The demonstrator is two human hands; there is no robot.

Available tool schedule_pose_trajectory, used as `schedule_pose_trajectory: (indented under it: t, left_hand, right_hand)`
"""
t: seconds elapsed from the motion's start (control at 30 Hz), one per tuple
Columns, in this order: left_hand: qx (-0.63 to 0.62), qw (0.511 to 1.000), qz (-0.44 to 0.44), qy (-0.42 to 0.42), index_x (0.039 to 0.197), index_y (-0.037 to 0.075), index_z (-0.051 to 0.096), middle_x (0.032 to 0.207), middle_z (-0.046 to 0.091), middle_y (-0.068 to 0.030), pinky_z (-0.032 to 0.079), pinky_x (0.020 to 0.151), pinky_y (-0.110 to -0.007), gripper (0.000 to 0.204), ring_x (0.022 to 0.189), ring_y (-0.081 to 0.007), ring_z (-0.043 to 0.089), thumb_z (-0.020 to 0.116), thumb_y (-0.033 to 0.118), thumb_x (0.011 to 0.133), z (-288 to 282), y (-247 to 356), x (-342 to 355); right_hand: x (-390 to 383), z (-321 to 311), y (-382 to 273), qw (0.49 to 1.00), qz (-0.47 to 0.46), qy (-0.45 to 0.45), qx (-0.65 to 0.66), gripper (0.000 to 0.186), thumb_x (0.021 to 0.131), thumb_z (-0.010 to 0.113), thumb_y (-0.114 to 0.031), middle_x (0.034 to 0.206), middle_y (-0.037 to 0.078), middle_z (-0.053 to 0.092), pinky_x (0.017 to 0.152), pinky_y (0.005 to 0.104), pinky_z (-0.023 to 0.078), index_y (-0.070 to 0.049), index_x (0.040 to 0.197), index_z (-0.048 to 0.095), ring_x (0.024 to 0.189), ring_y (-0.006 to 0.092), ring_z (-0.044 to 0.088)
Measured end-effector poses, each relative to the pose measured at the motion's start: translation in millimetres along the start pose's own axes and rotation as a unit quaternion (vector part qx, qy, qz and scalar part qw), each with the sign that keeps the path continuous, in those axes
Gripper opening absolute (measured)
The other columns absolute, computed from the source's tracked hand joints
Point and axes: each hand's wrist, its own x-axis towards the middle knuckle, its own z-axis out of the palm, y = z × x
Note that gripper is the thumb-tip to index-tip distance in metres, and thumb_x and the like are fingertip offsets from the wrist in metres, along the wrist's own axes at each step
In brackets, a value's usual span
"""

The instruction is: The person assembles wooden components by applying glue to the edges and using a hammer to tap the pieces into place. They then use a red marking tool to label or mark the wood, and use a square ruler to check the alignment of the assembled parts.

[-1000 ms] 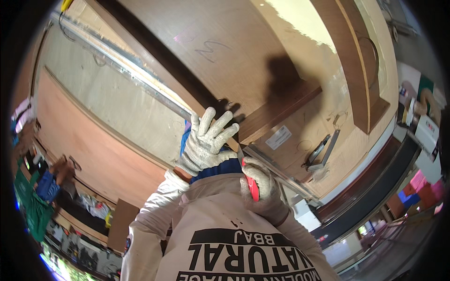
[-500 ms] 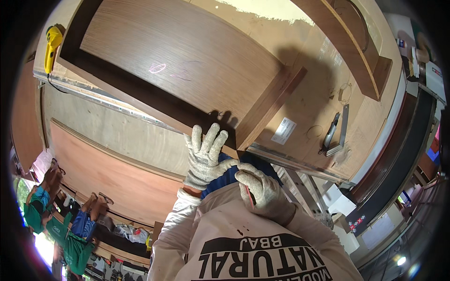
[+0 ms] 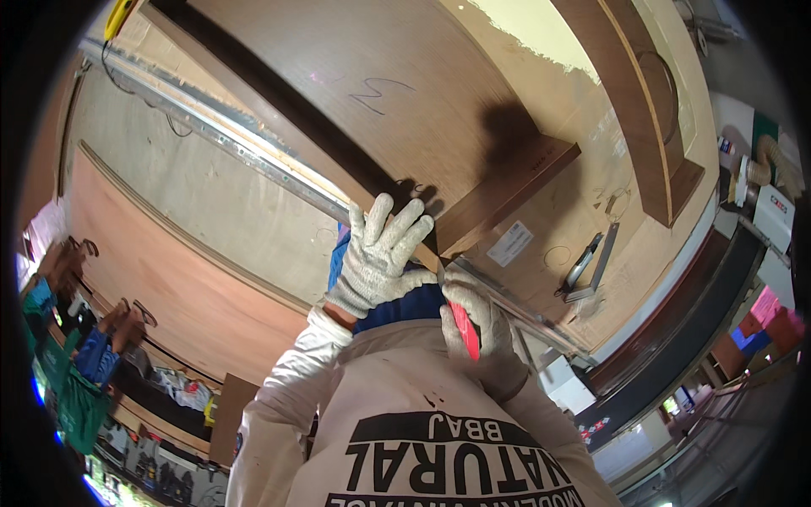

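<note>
A dark brown wooden panel [image 3: 456, 93] with raised edge strips lies before me, pencil-like marks on its face. My left hand [image 3: 380, 258], in a light knit glove, rests over its near corner with fingers stretched out and the thumb pointing right. Just right of that corner, my gloved right hand [image 3: 494, 325] is closed around a flat red-handled tool [image 3: 463, 325]. The tool's upper end reaches towards the corner, close to my left thumb; its tip is too small to make out.
On the worktop lie a utility knife [image 3: 581, 266] and a metal square [image 3: 601, 266], right of the panel. A curved wooden piece [image 3: 629, 93] stands farther right. Part of a yellow tool [image 3: 117, 19] shows at far left. Other people [image 3: 76, 363] are at lower left.
The view has shifted, so the panel sits differently. My right hand has turned the red-handled tool so its broad side shows. My left hand stays at the panel's corner.
</note>
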Motion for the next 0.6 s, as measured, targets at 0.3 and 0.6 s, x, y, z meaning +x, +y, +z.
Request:
schedule_pose_trajectory:
  t: [0.3,0.6]
  left_hand:
    - [-0.184,0.978,0.008,0.096,0.143,0.010,0.055,0.149,0.052,-0.0132,0.036,0.116,-0.052,0.072,0.143,-0.0355,0.043,0.078,0.011,0.075,-46.1,2.8,-7.5]
    - [-0.153,0.943,-0.049,0.290,0.142,0.004,0.052,0.143,0.054,-0.0206,0.048,0.102,-0.048,0.068,0.120,-0.0360,0.058,0.075,0.019,0.079,-41.8,177.6,-31.5]
  right_hand:
    - [-15.4,12.9,23.3,0.998,-0.035,0.029,-0.041,0.048,0.085,0.072,0.009,0.126,0.017,0.064,0.098,0.0403,0.053,-0.002,0.127,0.053,0.114,0.0327,0.066]
    - [-26.1,4.9,21.5,0.593,0.308,-0.007,0.744,0.043,0.098,0.063,-0.024,0.120,0.018,0.064,0.107,0.0448,0.045,-0.007,0.136,0.055,0.127,0.0318,0.057]
